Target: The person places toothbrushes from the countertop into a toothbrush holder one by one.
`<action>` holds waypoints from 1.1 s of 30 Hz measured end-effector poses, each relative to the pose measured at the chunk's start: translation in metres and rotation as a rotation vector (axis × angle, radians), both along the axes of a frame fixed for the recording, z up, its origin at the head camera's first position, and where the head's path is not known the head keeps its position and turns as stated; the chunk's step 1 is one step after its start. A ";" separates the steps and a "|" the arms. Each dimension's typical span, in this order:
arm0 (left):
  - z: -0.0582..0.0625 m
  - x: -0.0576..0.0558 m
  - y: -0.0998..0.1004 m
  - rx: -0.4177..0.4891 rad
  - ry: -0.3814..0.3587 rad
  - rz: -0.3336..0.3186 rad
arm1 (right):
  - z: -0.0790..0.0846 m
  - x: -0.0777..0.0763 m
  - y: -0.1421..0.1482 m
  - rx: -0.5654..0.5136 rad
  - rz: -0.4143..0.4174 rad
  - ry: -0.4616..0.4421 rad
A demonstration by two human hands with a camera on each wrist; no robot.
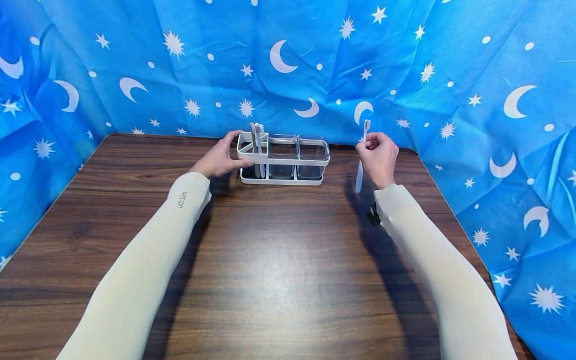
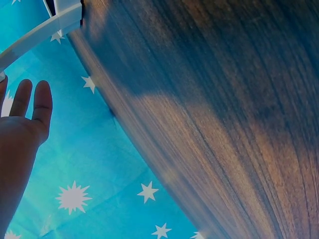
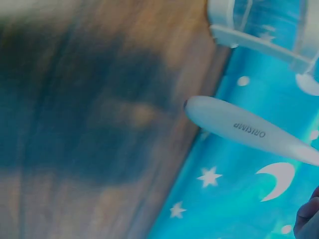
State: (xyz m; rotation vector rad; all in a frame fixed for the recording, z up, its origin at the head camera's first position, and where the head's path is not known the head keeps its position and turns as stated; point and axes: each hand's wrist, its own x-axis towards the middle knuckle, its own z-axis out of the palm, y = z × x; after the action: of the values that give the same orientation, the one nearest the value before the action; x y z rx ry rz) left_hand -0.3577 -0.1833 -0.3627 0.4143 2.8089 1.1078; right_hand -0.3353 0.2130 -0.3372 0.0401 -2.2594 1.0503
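A white toothbrush holder (image 1: 282,161) stands at the back of the table. Two toothbrushes (image 1: 258,145) are upright in its divided left section, and two clear cups (image 1: 298,148) sit in the other sections. My left hand (image 1: 219,157) grips the holder's left end, thumb at the front and fingers at the back. Right of the holder, my right hand (image 1: 379,154) pinches another toothbrush (image 1: 359,176) by its upper handle. That brush is nearly upright, head up, apart from the holder. Its handle (image 3: 239,124) bears dark lettering in the right wrist view.
Dark wood-grain covers the table (image 1: 270,260). A blue cloth (image 1: 189,65) with white moons and stars hangs close behind the holder and along both sides. A small black object (image 1: 373,215) shows at the right cuff.
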 end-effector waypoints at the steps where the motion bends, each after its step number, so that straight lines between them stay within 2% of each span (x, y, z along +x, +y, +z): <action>1: 0.000 0.000 0.000 -0.001 -0.002 0.001 | 0.003 0.000 -0.003 0.001 0.011 0.026; 8: 0.000 0.000 0.000 -0.007 0.000 0.005 | 0.027 0.002 -0.024 -0.017 0.081 0.169; 17: 0.000 0.000 0.001 -0.018 0.004 0.007 | 0.048 0.008 -0.045 -0.032 0.141 0.185; 33: 0.003 0.002 0.002 -0.036 -0.008 0.016 | 0.056 0.007 -0.070 -0.089 0.255 0.274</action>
State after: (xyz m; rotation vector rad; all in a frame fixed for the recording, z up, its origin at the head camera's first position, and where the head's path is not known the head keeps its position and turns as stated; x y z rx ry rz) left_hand -0.3555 -0.1818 -0.3595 0.3835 2.8256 1.0573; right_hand -0.3281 0.1431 -0.2807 0.4192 -1.9921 1.1957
